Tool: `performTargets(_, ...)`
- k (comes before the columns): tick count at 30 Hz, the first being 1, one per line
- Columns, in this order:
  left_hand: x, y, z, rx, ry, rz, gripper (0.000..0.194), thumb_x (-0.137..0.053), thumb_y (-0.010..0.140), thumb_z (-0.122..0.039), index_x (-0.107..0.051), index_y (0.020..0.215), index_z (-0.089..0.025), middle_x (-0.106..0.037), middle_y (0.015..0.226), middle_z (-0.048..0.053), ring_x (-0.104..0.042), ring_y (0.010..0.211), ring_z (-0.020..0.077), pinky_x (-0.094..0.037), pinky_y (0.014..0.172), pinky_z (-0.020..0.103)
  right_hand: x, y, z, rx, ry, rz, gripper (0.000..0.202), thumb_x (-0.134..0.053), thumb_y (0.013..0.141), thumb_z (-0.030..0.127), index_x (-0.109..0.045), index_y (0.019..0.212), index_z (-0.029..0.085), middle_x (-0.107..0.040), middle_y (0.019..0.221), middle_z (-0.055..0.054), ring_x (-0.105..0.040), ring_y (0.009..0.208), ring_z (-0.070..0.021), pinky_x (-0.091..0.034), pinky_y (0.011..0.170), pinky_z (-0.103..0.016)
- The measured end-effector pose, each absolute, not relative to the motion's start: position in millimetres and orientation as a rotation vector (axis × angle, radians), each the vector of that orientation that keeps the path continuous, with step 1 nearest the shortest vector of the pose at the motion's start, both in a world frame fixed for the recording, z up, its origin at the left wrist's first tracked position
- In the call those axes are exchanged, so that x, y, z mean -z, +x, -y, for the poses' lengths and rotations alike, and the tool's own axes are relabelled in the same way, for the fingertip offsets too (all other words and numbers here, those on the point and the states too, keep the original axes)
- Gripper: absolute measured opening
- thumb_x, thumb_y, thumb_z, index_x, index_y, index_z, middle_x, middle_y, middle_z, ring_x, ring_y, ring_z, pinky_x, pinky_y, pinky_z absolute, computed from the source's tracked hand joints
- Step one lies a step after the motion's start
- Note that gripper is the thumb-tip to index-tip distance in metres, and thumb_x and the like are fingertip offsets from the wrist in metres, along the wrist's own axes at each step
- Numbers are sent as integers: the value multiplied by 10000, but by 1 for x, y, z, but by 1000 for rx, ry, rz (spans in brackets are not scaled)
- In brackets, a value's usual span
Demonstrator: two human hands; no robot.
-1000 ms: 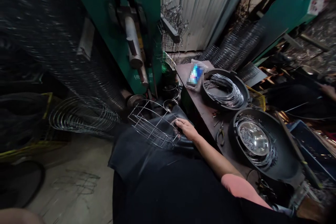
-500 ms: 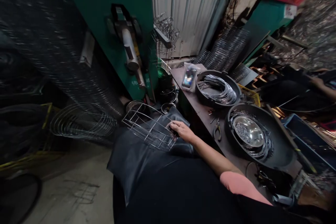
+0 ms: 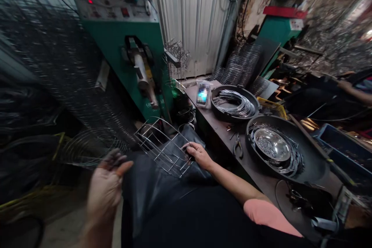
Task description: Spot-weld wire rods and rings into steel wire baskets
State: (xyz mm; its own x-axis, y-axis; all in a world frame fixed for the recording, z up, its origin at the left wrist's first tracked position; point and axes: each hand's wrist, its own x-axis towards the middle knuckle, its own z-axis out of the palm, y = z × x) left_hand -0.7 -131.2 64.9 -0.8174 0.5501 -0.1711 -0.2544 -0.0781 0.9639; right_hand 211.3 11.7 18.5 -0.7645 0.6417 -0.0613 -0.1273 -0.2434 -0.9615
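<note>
A curved wire basket frame (image 3: 165,151) hangs tilted over the dark apron (image 3: 142,186) on my lap. My right hand (image 3: 200,155) pinches its right edge between thumb and fingers. On the left, my left hand (image 3: 109,186) is raised, somewhat blurred, with its fingers loosely bent and the thumb apart from them. Nothing shows in it, and it stays clear of the frame. Just behind it lie several large wire rings (image 3: 87,147). Past the frame rises a green machine (image 3: 116,46) with a jutting metal arm (image 3: 142,75).
To the right, a workbench (image 3: 216,124) bears pliers (image 3: 237,148), a black pan of wire hoops (image 3: 236,104), a larger pan (image 3: 310,166) holding a steel bowl (image 3: 271,145), and a phone (image 3: 202,95). Stacked wire mesh (image 3: 52,54) leans at left. Another person's arm (image 3: 353,90) shows far right.
My left hand has come into view at the lower left. The view has tilted up, showing more of the machine's top. My right hand still holds the wire frame, which has turned slightly.
</note>
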Motion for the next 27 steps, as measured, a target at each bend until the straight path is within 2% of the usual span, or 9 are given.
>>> performTargets(2, -54, 8, 126, -1946, 256, -1597, 499, -725, 465, -28, -607, 900, -243, -538, 917, -25, -556, 853, 102, -462, 686, 175, -19, 212, -13, -2032, -619, 1521, 356, -579, 729, 493, -546, 887, 176, -531, 565, 46, -487, 429, -82, -386, 432, -202)
performTargets(5, -44, 16, 118, -1924, 281, -1514, 584, -749, 408, -52, -589, 937, -241, -532, 923, -29, -571, 789, 97, -465, 643, 176, -22, 209, -18, -2015, -593, 1551, 313, -591, 718, 440, -554, 878, 174, -528, 561, 48, -477, 422, -79, -377, 430, -200)
performTargets(7, -44, 17, 113, -1936, 339, -1520, 597, -774, 428, -120, -568, 976, -235, -534, 942, -19, -578, 770, 110, -470, 629, 203, -24, 204, -24, -2003, -560, 1581, 300, -585, 714, 432, -560, 861, 172, -523, 549, 49, -468, 414, -81, -375, 424, -202)
performTargets(10, -49, 15, 107, -1996, 343, -1549, 503, -745, 559, -304, -543, 1013, -226, -538, 960, 10, -580, 778, 141, -475, 624, 258, -24, 193, -34, -1986, -530, 1604, 318, -583, 705, 449, -561, 850, 167, -516, 546, 45, -463, 415, -85, -381, 420, -208)
performTargets(14, -51, 10, 97, -1995, 347, -1577, 465, -604, 715, -453, -508, 1118, -242, -547, 1088, 62, -540, 1001, 183, -438, 816, 325, -20, 170, -49, -1990, -530, 1599, 340, -554, 725, 477, -552, 858, 164, -510, 533, 44, -454, 394, -82, -373, 407, -208)
performTargets(17, -50, 5, 87, -1959, 420, -1540, 521, -575, 742, -460, -451, 1212, -273, -479, 1237, 83, -447, 1161, 212, -385, 919, 358, -17, 148, -60, -1997, -498, 1601, 328, -549, 737, 466, -557, 852, 159, -517, 521, 44, -456, 382, -80, -355, 399, -201)
performTargets(21, -53, -2, 72, -1934, 517, -1561, 571, -587, 747, -419, -395, 1271, -301, -400, 1339, 74, -352, 1250, 219, -337, 980, 363, -18, 122, -68, -1987, -500, 1594, 340, -582, 706, 471, -573, 839, 158, -513, 521, 52, -461, 397, -80, -370, 408, -201)
performTargets(24, -57, -5, 59, -1932, 498, -1672, 604, -626, 722, -383, -390, 1272, -306, -447, 1291, 69, -391, 1218, 216, -317, 1000, 374, -17, 110, -69, -2010, -509, 1606, 343, -602, 690, 475, -581, 819, 158, -512, 519, 55, -457, 411, -77, -392, 428, -207)
performTargets(27, -57, -3, 44, -1945, 381, -1687, 742, -702, 643, -339, -337, 1289, -360, -485, 1217, 50, -485, 1116, 218, -411, 917, 391, -10, 107, -68, -2044, -550, 1559, 339, -601, 702, 477, -581, 805, 154, -511, 533, 51, -453, 432, -77, -400, 436, -208)
